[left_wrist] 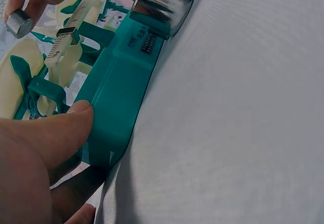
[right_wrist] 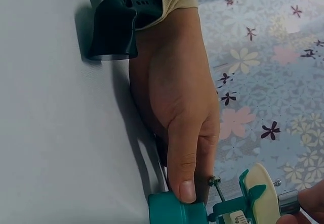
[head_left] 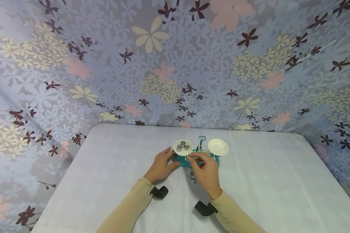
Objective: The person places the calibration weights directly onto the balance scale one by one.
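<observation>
A green balance scale with two white pans stands on the table, its scaled beam seen in the left wrist view. My left hand grips the left end of its base, thumb on the front edge. Several metal weights sit in the left pan; the right pan holds nothing. Between thumb and fingers, my right hand pinches a silvery cylindrical weight close to the left pan. In the right wrist view this weight shows beside the pan's face.
Shiny metal weights stand in front of the scale, partly behind my right hand; one knobbed weight touches the base in the left wrist view. White cloth covers the table. A flowered curtain hangs behind and at both sides.
</observation>
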